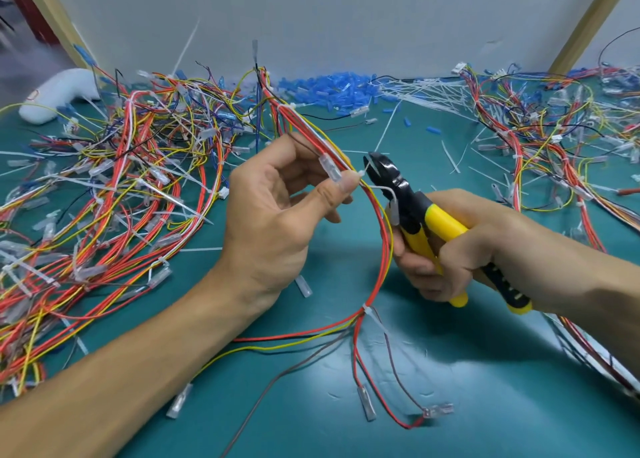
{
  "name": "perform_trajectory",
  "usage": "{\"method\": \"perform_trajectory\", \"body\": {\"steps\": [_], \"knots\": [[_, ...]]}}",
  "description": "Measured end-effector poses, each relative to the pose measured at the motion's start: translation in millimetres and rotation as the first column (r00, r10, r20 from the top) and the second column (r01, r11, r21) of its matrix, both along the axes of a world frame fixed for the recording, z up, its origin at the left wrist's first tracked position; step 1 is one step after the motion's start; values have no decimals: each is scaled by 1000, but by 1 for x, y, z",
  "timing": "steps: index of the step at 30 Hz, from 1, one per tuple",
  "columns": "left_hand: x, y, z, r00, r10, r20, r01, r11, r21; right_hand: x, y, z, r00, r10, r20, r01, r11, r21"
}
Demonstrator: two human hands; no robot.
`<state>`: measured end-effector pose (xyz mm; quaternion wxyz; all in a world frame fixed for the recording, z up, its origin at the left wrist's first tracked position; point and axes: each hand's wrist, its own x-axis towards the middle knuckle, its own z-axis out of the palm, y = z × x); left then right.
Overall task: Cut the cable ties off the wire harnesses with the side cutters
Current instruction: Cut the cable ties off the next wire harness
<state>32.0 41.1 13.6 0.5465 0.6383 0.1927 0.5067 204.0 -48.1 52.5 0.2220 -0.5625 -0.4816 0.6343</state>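
Task in progress: left hand (277,215) pinches the red-and-yellow wire harness (377,277) beside a white plastic cable tie (362,173) at its fingertips, right hand (460,250) grips the yellow-handled side cutters (415,212) at it; a second tie (367,309) below the wrist apparently awaits cutting.

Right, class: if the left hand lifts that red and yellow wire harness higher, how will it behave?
Probably floppy: the wire harness sags in a loop below the left hand. Likely light, since a fingertip pinch holds it up. Its terminal ends lying on the green mat would probably trail behind.
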Motion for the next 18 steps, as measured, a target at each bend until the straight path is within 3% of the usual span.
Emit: {"method": "perform_trajectory", "body": {"steps": [2, 5, 9, 13, 18], "knots": [[1, 0, 0, 1000, -7, 2, 7, 1000, -6, 6, -3, -1, 983, -92, 160, 57, 975, 217], [2, -1, 0, 1000, -16, -3, 16, 1000, -10, 9, -14, -4, 939, -134, 318, -17, 902, 432], [2, -1, -1, 1000, -15, -6, 15, 1000, -15, 8, -17, -4, 829, -248, 501, -79, 835, 544], [3, -1, -3, 1000, -15, -17, 15, 1000, -17, 9, -18, -7, 752, -301, 587, -121, 812, 571], [3, -2, -3, 1000, -14, -26, 14, 1000, -2, 10, -18, -7, 757, -279, 591, -122, 828, 548]]}}
